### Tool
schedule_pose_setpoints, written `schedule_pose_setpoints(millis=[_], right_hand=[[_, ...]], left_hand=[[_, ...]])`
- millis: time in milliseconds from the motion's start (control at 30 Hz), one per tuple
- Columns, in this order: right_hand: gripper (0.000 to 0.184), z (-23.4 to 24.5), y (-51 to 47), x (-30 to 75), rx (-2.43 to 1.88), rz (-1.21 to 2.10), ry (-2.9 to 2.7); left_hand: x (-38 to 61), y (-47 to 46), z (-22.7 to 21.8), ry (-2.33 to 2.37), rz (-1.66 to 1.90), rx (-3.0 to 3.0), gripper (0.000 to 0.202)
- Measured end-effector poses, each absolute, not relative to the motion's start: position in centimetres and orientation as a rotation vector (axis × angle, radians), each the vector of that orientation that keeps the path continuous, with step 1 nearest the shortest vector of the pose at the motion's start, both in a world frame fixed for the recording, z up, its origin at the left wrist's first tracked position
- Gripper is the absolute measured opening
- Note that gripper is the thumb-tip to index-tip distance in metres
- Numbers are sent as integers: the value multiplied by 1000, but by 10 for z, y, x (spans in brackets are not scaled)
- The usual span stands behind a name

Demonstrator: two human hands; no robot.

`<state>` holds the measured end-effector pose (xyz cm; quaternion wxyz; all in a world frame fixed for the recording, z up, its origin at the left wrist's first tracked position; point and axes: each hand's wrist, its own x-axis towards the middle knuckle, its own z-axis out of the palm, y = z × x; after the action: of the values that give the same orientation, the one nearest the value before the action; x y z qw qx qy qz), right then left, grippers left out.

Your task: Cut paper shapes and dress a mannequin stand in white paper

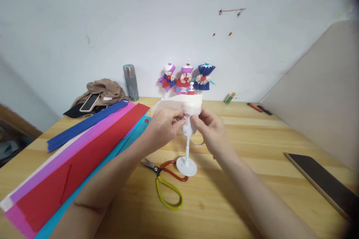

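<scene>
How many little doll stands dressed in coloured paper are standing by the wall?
3, in a row at the back: purple-dressed stand left, pink-dressed stand middle, dark-blue-dressed stand right. The cream crepe paper held in front partly hides the middle one.

I'm seeing matt wood surface, matt crepe-ish paper strips, thin white paper on smooth plastic stand; scissors showing metal blades w/ glossy plastic handles.
</scene>
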<state>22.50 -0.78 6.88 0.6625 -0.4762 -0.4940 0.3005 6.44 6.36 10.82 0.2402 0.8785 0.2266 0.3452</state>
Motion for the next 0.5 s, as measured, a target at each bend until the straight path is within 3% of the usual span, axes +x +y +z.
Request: schedule_pose_setpoints(millis=[233, 500], right_hand=[[28, 68, -9, 216, -1137, 408, -1114], [29, 56, -6, 217, -1179, 342, -1111]], left_hand=[[65, 63, 108, 475, 856, 2161, 23], [68, 64, 105, 522, 792, 2222, 23]])
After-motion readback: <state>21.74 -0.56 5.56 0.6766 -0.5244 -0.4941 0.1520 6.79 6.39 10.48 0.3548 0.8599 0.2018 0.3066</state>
